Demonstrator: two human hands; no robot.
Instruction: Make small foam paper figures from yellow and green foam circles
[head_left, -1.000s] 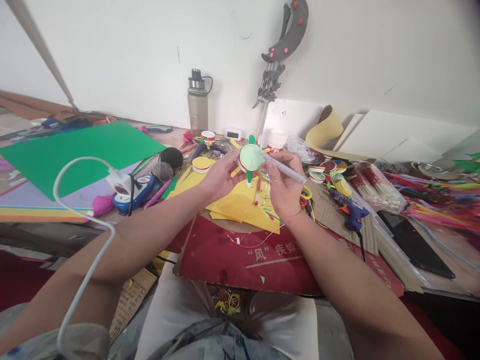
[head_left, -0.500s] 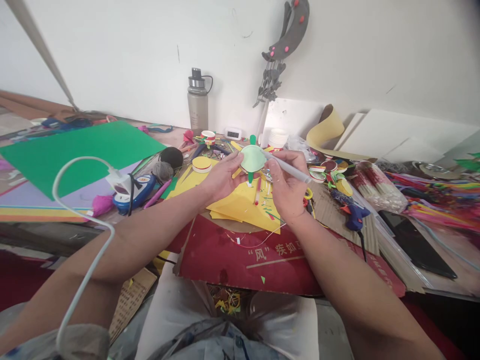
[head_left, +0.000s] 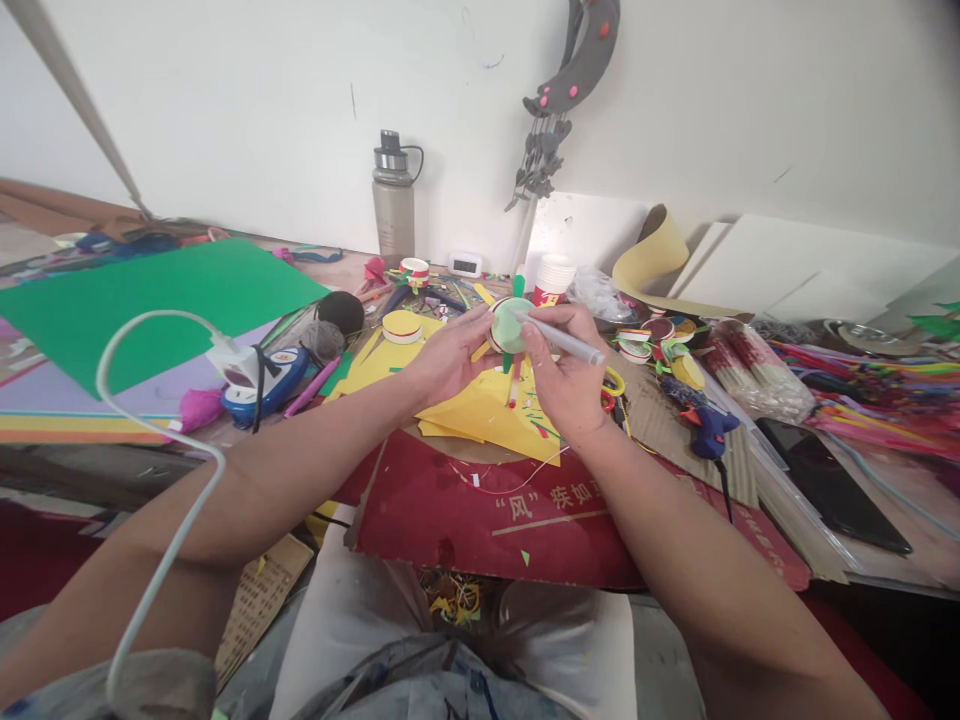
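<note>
Two things are held at twelve o'clock: my left hand [head_left: 457,350] pinches the green disc [head_left: 505,328]; my right hand [head_left: 570,370] grips the pen [head_left: 574,343], its tip moved from the two-o'clock rim over the face, so marking seems underway.

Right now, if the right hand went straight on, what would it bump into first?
Probably the round green piece in the left hand. The pale stick in the right hand seems to touch it, though depth is unclear.
</note>
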